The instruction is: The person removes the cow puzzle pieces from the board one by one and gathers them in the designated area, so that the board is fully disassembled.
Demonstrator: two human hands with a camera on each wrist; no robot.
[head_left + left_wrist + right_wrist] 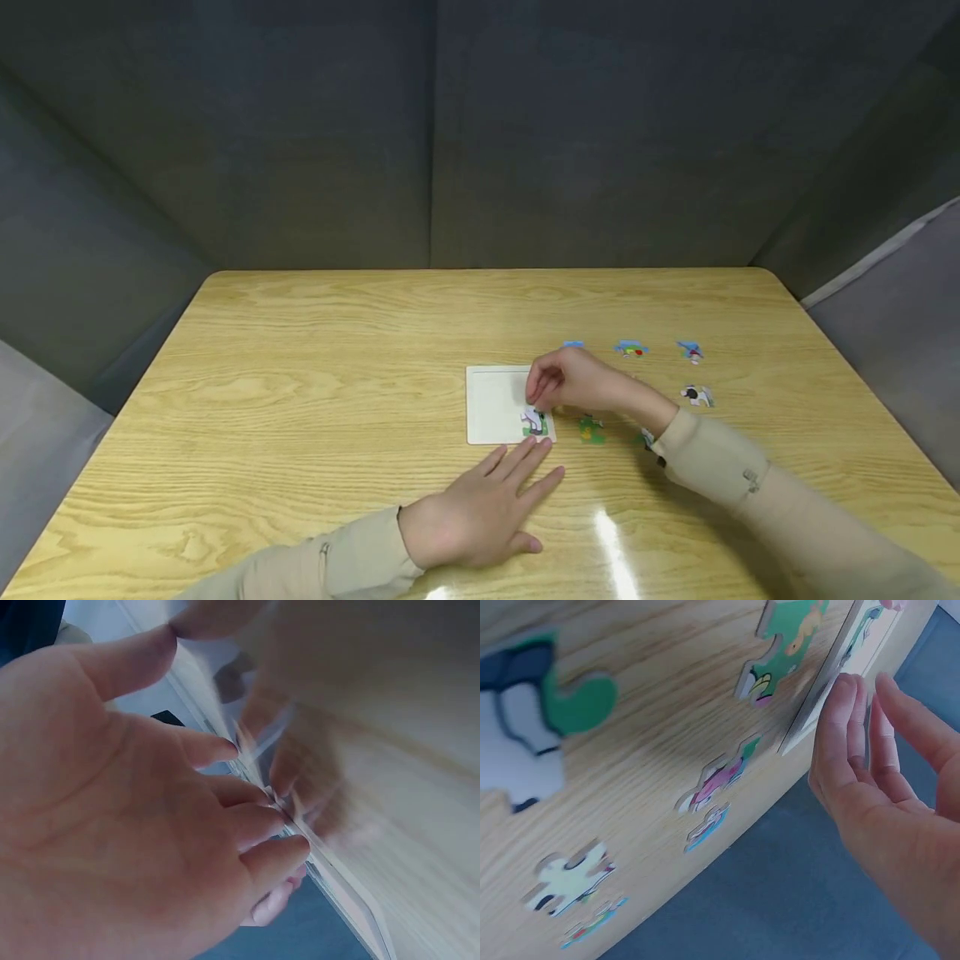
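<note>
A white puzzle tray (495, 408) lies flat near the middle of the table. In its front right corner sits a jigsaw piece (533, 423) with white and green printing. My right hand (573, 379) hovers over the tray's right side, fingertips just above that piece. Its fingers (838, 712) are bent, with a gap to the thumb and nothing seen between them. My left hand (487, 508) lies palm down in front of the tray, fingers stretched out, tips at the tray's front edge.
Loose jigsaw pieces lie right of the tray: a green one (591, 429), a black-and-white one (697, 396), and blue-edged ones (632, 348) (690, 350) farther back. The right forearm partly covers others. A dark curtain (420, 142) stands behind the wooden table (300, 375).
</note>
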